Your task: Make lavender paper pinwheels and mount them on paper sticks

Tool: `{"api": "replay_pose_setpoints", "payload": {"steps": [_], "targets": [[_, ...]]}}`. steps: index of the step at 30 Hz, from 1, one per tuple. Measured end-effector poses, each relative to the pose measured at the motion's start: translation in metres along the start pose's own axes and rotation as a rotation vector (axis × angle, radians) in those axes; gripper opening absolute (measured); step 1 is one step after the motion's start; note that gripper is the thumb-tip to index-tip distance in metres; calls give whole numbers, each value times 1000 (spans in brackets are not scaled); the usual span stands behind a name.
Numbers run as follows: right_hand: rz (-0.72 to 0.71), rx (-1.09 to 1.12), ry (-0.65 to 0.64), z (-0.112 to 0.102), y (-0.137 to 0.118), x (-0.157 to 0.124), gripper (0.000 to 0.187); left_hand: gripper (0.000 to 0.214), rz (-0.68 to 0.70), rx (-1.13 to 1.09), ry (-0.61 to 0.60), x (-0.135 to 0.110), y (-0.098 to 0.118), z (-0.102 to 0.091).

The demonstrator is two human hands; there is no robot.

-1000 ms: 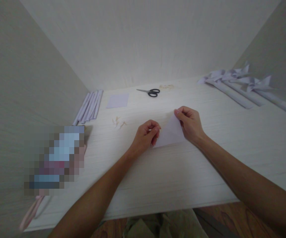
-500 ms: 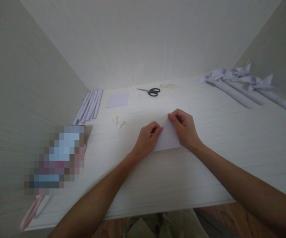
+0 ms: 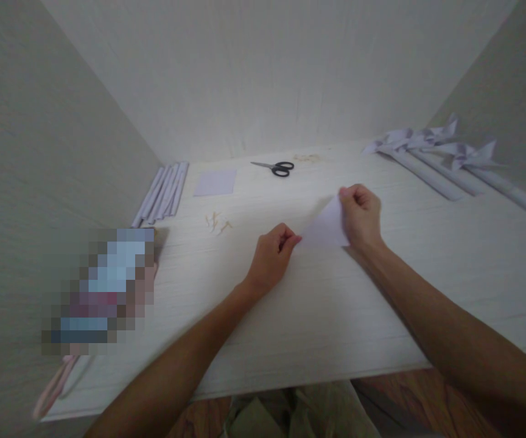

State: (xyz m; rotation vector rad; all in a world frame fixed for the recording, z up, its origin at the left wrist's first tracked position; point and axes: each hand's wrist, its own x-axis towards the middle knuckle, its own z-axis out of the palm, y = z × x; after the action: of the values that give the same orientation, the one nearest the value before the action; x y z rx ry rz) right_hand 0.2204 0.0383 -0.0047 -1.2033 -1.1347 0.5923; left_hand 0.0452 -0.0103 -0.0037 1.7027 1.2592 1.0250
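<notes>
Table: white, with light grain lines; its far edge meets a pale wall.
Left hand: clamped by thumb and finger on the left tip of the paper piece.
Right hand: closed on the right side of the same paper piece, the thumb near its upper corner.
Both hands: well apart from each other, with the paper between them.
Paper piece: pale, looking like a triangle, over the middle of the table; whether it touches the surface, I cannot tell.
Scissors: lying near the far edge, about its middle, with black handles to the right and blades pointing left.
Square sheet: flat, near the far edge, between the scissors and the paper rolls.
Paper rolls: several, side by side, at the far left corner.
Small bits: a loose group, nearer than the square sheet; too small to say what they are.
Pale bits: just beside the scissors' handles, at the far edge.
Paper pinwheels: in the far right corner, their thick sticks slanting toward the right edge.
Pouch-like thing: blurred, along the left edge, a pink strap reaching to the near left corner.
</notes>
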Motion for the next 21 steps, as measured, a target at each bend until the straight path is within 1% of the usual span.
{"api": "replay_pose_setpoints", "payload": {"steps": [1,3,4,5,7,9,10,12,17,19,21], "targets": [[-8,26,132,-6,3,8,33,20,-6,-8,12,-1,-1,-1],[19,59,211,-13,6,17,35,20,-33,-40,54,-1,-3,-3],[43,85,183,-14,5,18,36,21,-51,-57,81,-1,-4,-4],[77,121,120,-12,3,16,35,21,-70,-70,111,0,-5,-5],[151,184,-22,-4,-2,6,34,21,-91,-71,169,3,-6,-7],[203,236,-129,7,-7,-7,32,24,-78,-37,199,4,-7,-8],[215,247,-179,11,-8,-13,31,27,-60,-14,191,5,-6,-8],[221,254,-239,17,-9,-21,29,33,-17,43,135,4,-5,-7],[220,275,-261,21,-9,-25,30,31,44,160,-88,3,0,-5],[254,319,-267,22,-10,-26,28,29,43,150,-108,3,1,-4],[330,351,-330,22,-11,-29,24,29,29,116,-66,4,0,-5]]}}
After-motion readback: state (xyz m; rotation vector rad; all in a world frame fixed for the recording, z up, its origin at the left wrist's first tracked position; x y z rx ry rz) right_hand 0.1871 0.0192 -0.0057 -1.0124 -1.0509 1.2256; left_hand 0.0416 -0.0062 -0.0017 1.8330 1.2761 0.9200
